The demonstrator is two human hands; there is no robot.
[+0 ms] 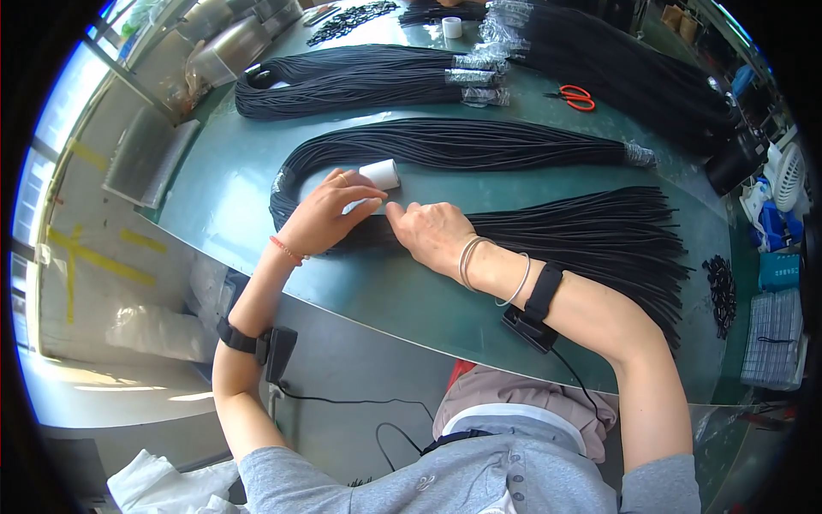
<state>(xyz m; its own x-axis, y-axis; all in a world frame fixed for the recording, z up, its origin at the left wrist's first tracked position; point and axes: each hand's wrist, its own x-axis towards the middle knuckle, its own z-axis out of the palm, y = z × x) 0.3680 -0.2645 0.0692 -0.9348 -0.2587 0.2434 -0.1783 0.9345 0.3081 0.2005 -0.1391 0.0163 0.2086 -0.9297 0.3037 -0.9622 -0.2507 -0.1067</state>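
Foreground cable bundle [565,231] runs left-right, bend at left, ends pointing right.

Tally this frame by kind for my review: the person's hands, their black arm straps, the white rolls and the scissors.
Hands: 2
Arm straps: 2
White rolls: 2
Scissors: 1
Total: 7
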